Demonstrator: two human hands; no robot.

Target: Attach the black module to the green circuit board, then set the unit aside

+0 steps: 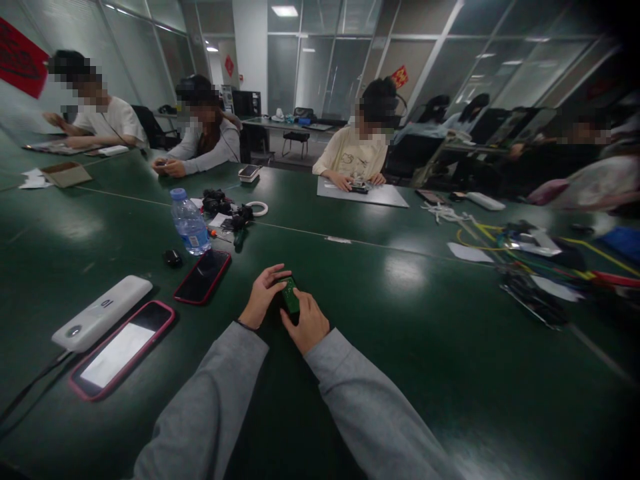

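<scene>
Between my two hands is a small rectangular green circuit board with light specks on its face and a dark edge. My left hand grips its far left side, thumb on the face and fingers around the top end. On the right side my right hand holds it, the thumb below and the fingers over the near right edge. The board is just above or on the green table; which one I cannot tell. My fingers hide parts of its edges.
To the left lie a pink-cased phone, a white power bank with a cable, a red-edged phone, a black case and a water bottle. Tangled cables lie right. Across sits a person working over a grey mat.
</scene>
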